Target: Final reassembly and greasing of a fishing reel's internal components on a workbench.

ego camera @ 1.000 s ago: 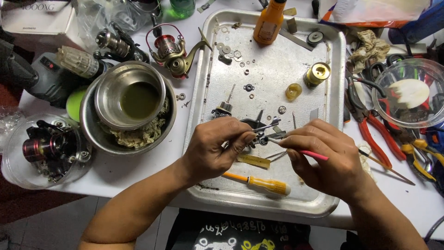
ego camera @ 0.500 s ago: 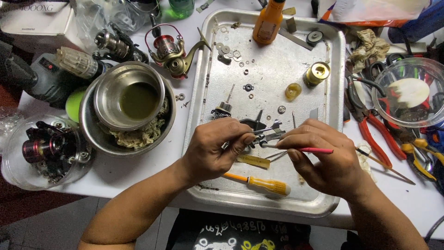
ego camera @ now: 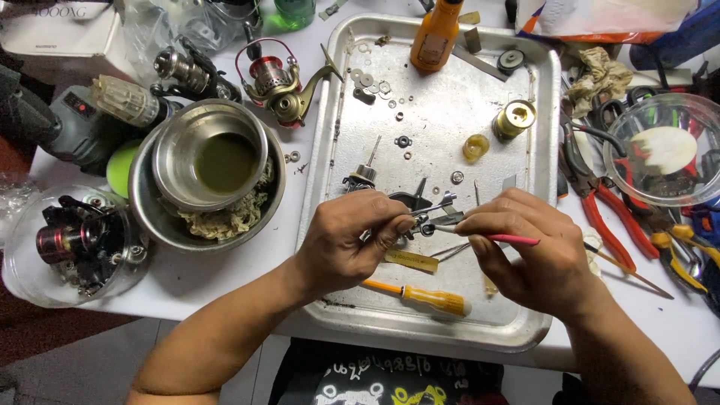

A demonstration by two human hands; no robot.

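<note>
Hovering over the metal tray point(ego camera: 540, 90), a small metal reel part point(ego camera: 433, 219) is pinched in the left hand point(ego camera: 352, 240) fingertips. A thin red-handled tool point(ego camera: 510, 239) is gripped by the right hand point(ego camera: 536, 255), its tip touching that part, and a yellow screwdriver point(ego camera: 427, 298) is lying just below on the tray

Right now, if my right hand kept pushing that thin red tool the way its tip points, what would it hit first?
The right hand aims the thin red tool leftward. First in line is the small metal part pinched by the left hand, then that hand's fingertips. Depth is hard to judge, but the tip looks almost touching.
</note>
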